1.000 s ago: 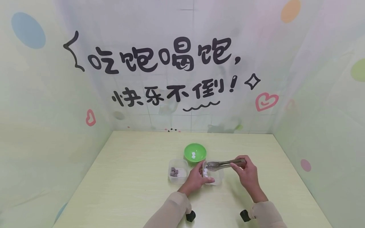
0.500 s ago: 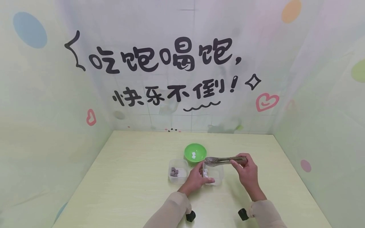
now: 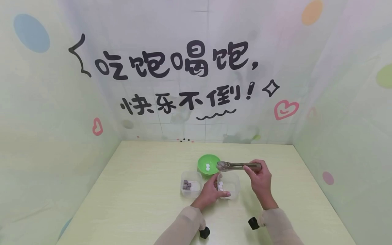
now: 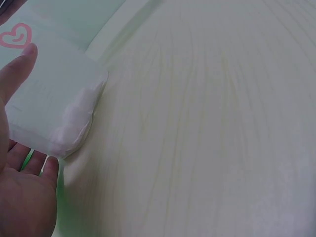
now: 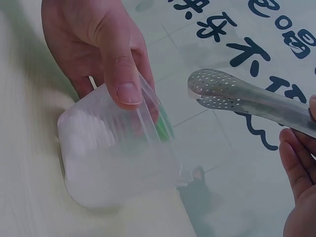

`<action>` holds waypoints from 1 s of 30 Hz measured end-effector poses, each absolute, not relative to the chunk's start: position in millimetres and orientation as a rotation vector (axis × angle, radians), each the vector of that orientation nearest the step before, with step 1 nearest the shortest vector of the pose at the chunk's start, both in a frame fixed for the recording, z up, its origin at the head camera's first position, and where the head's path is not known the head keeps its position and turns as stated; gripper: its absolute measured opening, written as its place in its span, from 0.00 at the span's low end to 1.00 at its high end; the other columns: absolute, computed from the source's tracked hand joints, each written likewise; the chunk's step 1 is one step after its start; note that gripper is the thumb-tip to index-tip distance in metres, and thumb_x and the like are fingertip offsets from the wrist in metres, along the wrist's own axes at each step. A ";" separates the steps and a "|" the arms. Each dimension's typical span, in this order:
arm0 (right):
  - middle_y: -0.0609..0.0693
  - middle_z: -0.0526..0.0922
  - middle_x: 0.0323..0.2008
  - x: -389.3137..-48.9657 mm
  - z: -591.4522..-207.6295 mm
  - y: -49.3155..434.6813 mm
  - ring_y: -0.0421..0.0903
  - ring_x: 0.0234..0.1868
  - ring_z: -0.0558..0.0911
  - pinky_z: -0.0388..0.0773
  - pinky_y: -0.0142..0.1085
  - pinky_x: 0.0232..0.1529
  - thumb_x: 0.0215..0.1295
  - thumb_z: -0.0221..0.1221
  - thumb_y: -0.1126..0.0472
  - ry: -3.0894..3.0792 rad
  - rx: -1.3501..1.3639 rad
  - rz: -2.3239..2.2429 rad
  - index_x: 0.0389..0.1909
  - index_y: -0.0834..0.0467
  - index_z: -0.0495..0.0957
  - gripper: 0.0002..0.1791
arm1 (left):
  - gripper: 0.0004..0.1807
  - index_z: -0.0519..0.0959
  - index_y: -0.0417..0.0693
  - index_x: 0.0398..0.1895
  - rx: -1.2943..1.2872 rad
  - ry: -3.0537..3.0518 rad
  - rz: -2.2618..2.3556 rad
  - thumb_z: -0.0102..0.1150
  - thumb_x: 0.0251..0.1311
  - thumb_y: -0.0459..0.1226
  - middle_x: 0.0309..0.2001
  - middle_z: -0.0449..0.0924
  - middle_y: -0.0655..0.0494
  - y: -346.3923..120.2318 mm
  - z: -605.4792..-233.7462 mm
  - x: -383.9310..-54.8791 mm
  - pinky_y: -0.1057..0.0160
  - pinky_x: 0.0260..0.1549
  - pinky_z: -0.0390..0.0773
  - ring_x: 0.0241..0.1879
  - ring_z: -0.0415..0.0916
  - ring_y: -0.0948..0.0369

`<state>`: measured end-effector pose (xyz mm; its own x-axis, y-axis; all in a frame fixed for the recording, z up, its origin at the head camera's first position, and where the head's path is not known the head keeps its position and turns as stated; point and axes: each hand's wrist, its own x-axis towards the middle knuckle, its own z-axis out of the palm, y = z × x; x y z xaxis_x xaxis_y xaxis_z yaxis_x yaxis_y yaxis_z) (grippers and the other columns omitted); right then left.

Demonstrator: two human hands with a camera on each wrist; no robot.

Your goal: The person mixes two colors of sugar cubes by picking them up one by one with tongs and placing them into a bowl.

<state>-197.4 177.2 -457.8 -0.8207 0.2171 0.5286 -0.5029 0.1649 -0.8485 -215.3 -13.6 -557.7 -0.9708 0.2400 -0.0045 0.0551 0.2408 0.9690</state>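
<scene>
My left hand (image 3: 210, 191) grips the left side of a clear plastic container (image 3: 233, 191), thumb at the near side and fingers at the far side. White cubes (image 3: 221, 185) lie inside along its left wall. In the right wrist view the container (image 5: 118, 173) looks tilted, its contents blurred through the wall. My right hand (image 3: 261, 178) holds metal tongs (image 3: 237, 166) with perforated tips, level in the air. A small whitish piece (image 5: 191, 95) shows between the tips. Those tips overlap the right rim of a green bowl (image 3: 201, 168), where a couple of white cubes (image 3: 208, 167) lie.
Left of my left hand stands a second clear container (image 3: 182, 177) with several grey-brown cubes (image 3: 186, 185). Everything sits on a pale wooden table (image 3: 137, 190). Behind it rises a printed backdrop (image 3: 183, 129), and similar curtains flank both sides.
My right hand has lifted the tongs out of the held container and carried them up and left to the bowl's right rim. My left hand keeps its place on the container.
</scene>
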 end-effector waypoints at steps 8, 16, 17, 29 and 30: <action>0.52 0.82 0.30 -211.8 -468.0 173.2 0.34 0.28 0.79 0.75 0.22 0.27 0.57 0.64 0.77 -1.918 0.206 1.737 0.43 0.75 0.71 0.15 | 0.53 0.59 0.46 0.73 0.266 2.349 1.815 0.78 0.43 0.40 0.68 0.64 0.45 -14.4 -555.1 -214.2 0.51 0.63 0.68 0.64 0.66 0.46; 0.54 0.82 0.32 -227.9 -485.8 173.9 0.37 0.30 0.80 0.78 0.23 0.31 0.59 0.66 0.70 -1.929 0.154 1.741 0.44 0.69 0.72 0.15 | 0.54 0.58 0.45 0.74 0.264 2.342 1.823 0.78 0.42 0.41 0.68 0.65 0.44 -14.5 -552.9 -212.8 0.52 0.62 0.70 0.63 0.67 0.47; 0.51 0.82 0.32 -228.3 -486.0 173.5 0.36 0.30 0.80 0.78 0.23 0.31 0.59 0.66 0.70 -1.932 0.151 1.739 0.44 0.69 0.72 0.15 | 0.54 0.58 0.45 0.74 0.265 2.345 1.823 0.78 0.42 0.41 0.68 0.65 0.44 -14.4 -552.9 -212.7 0.52 0.62 0.70 0.63 0.67 0.47; 0.64 0.81 0.32 -212.1 -458.9 161.6 0.34 0.30 0.79 0.77 0.22 0.31 0.59 0.64 0.75 -1.954 0.161 1.741 0.44 0.76 0.71 0.16 | 0.53 0.59 0.47 0.73 0.259 2.360 1.814 0.78 0.43 0.41 0.68 0.65 0.45 -13.7 -556.6 -214.5 0.51 0.62 0.70 0.63 0.67 0.47; 0.64 0.81 0.33 -212.4 -459.3 161.7 0.34 0.30 0.79 0.77 0.22 0.31 0.59 0.64 0.75 -1.953 0.158 1.745 0.44 0.76 0.71 0.16 | 0.53 0.59 0.47 0.73 0.259 2.361 1.812 0.78 0.43 0.41 0.68 0.65 0.45 -13.8 -556.9 -214.7 0.51 0.62 0.70 0.63 0.67 0.47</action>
